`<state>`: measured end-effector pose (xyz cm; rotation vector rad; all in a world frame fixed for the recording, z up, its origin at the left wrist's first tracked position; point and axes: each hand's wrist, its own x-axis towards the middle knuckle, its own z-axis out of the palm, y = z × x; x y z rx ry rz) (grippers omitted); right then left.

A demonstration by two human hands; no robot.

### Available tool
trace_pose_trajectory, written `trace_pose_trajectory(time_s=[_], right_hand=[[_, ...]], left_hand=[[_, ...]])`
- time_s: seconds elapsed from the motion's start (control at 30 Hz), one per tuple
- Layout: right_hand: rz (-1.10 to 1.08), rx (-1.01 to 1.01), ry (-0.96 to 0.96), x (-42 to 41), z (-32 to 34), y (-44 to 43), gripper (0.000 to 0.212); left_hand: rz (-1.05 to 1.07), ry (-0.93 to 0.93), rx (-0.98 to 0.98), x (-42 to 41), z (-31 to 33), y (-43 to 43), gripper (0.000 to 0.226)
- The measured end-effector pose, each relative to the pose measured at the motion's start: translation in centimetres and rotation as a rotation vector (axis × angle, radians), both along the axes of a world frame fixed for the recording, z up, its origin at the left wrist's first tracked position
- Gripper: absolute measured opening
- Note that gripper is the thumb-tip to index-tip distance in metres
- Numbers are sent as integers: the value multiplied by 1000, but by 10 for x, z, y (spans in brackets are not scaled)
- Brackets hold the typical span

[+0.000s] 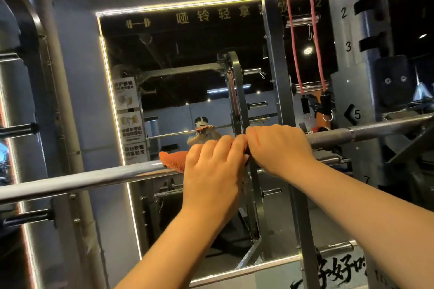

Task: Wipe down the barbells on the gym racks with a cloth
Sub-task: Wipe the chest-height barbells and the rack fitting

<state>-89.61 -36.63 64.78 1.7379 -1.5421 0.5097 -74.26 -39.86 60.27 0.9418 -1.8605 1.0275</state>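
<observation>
A steel barbell (98,177) runs across the view from lower left to upper right, resting in a rack. An orange cloth (175,159) is draped over the bar near its middle; only its left end shows. My left hand (211,171) is curled over the cloth and the bar. My right hand (279,148) grips the bar right beside it, fingertips touching the left hand's, and whether cloth lies under it is hidden. To the right of the hands the bar's knurled part (328,138) is bare.
A numbered rack upright (352,54) stands at the right, another upright (277,65) just behind the hands. Red resistance bands (303,42) hang between them. A lit wall mirror (178,91) faces me. Plate pegs (21,129) stick out at the left.
</observation>
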Motion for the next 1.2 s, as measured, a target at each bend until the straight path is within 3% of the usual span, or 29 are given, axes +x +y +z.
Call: trace_pose_trajectory(time_s=[0.1, 0.2, 0.33, 0.4, 0.47, 0.6, 0.73, 0.8, 0.9, 0.97, 1.07, 1.13, 1.2], right_hand=[[53, -1, -23, -1, -2, 0, 24], [101, -20, -63, -3, -3, -3, 16], [136, 9, -127, -8, -3, -8, 20], [119, 19, -74, -9, -2, -9, 30], [99, 21, -40, -11, 0, -10, 38], [181, 197, -16, -21, 9, -8, 27], [174, 344, 217, -29, 31, -8, 9], [192, 312, 258, -30, 31, -14, 10], [249, 311, 256, -28, 28, -18, 25], [277, 304, 244, -28, 27, -19, 32], [339, 264, 255, -29, 25, -23, 21], [352, 284, 272, -32, 26, -24, 9], [331, 311, 276, -33, 29, -21, 11]], left_hand=[[50, -112, -12, 20, -7, -10, 61], [68, -42, -49, 36, -5, -11, 49], [-10, 393, -141, 39, -9, -9, 32], [-61, 652, -167, 15, -8, -8, 30], [-72, 781, -164, -25, -9, -10, 34], [-102, 660, -104, -71, -22, -16, 33], [33, 313, -118, -13, -26, -12, 41], [58, 469, -107, 21, -17, -10, 44], [43, 890, -104, 34, -5, -9, 33], [-13, 1001, -133, 17, -4, -12, 26], [-53, 939, -121, -31, -16, -17, 28], [-55, 798, -117, -61, -23, -17, 31], [-27, 659, -105, -71, -26, -14, 40]])
